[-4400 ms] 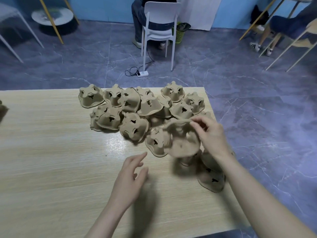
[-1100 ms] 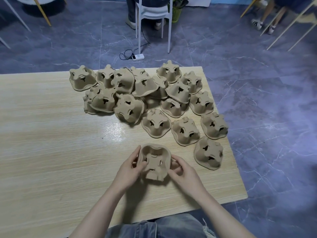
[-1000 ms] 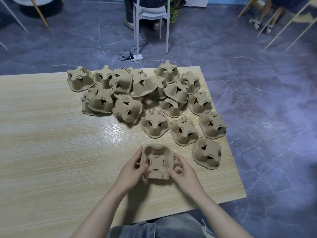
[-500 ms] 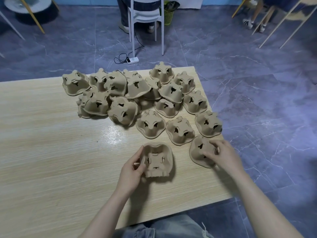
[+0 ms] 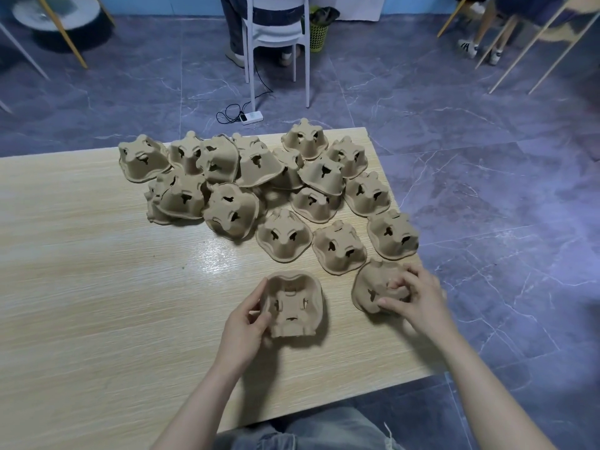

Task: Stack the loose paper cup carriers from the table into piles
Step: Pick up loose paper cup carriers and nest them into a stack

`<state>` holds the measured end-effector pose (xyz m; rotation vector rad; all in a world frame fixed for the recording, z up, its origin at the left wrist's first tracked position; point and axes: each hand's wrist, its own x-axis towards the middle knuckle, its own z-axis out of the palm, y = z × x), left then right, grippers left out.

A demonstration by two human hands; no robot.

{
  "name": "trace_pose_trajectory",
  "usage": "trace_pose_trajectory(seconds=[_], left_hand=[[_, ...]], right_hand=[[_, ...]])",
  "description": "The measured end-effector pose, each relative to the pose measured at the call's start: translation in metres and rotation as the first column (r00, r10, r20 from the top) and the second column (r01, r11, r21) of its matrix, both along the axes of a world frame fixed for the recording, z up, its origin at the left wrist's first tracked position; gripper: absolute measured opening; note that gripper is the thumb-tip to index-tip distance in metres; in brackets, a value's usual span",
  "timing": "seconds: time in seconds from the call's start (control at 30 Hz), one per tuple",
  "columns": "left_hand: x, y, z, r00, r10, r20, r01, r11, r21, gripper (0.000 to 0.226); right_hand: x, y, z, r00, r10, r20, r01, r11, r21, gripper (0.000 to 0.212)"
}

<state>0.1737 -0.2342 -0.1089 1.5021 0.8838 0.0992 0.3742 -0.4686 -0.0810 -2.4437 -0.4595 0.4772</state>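
Nearest to the camera, a cup-side-up carrier point(image 5: 293, 303) is being steadied on the table point(image 5: 97, 287) by the left hand point(image 5: 243, 323), whose thumb and fingers are curled against its left wall; it is probably being kept there as the base of a first pile, with the hollows turned upward so that others can be nested into it. Just to the right, near the table's right edge, an upside-down carrier point(image 5: 373, 290) is being gripped by the right hand point(image 5: 418, 297), the fingertips being pressed over its top and the thumb being set on its near side. It is judged that this one is being taken next, and that it is going to be turned over before it is dropped into the base, since the two are facing opposite ways. Nothing is being held inside the base carrier at this moment; its pockets are showing only their own cut slots. Farther back, a loose heap point(image 5: 259, 183) of carriers is lying upside down across the far right part of the table, some being spread singly and some being leaned on each other, so the task is being judged as hardly begun. Beyond the table, a white chair point(image 5: 276, 30) and a power strip point(image 5: 251, 117) are being seen on the floor.
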Motion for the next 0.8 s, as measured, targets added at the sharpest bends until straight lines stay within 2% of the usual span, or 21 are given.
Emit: trace_pose_trajectory(seconds=[0.13,0.23,0.3,0.37,0.5,0.67,0.8], left_hand=[[0.002,-0.001,0.000,1.000,-0.012,0.002,0.012,1.000,-0.018,0.062],[0.002,-0.001,0.001,1.000,-0.013,0.007,0.013,1.000,-0.024,0.062],[0.003,-0.002,0.002,1.000,-0.004,0.010,0.004,0.999,-0.041,0.061],[0.003,-0.002,0.002,1.000,-0.002,0.009,0.003,0.999,-0.043,0.060],[0.004,0.000,0.001,1.000,0.014,0.003,-0.014,0.998,-0.060,0.059],[0.004,0.004,0.002,1.000,0.022,0.010,-0.022,0.999,-0.040,0.056],[0.001,0.006,0.004,0.998,0.054,0.023,-0.053,0.998,-0.028,0.055]], right_hand=[[-0.009,0.000,0.009,0.987,0.047,0.155,-0.041,0.998,-0.039,0.041],[-0.013,-0.001,0.014,0.978,0.051,0.201,-0.037,0.997,-0.073,0.070],[-0.013,-0.003,0.017,0.975,0.057,0.217,-0.035,0.994,-0.103,0.079],[-0.012,-0.005,0.019,0.981,0.072,0.182,-0.051,0.992,-0.116,0.077],[-0.014,-0.004,0.025,0.999,0.004,-0.040,-0.004,1.000,0.021,0.072],[-0.018,0.007,0.031,0.999,-0.002,-0.034,0.007,0.989,0.149,0.045],[-0.029,0.026,0.042,0.999,0.004,0.042,-0.015,0.965,0.260,0.031]])
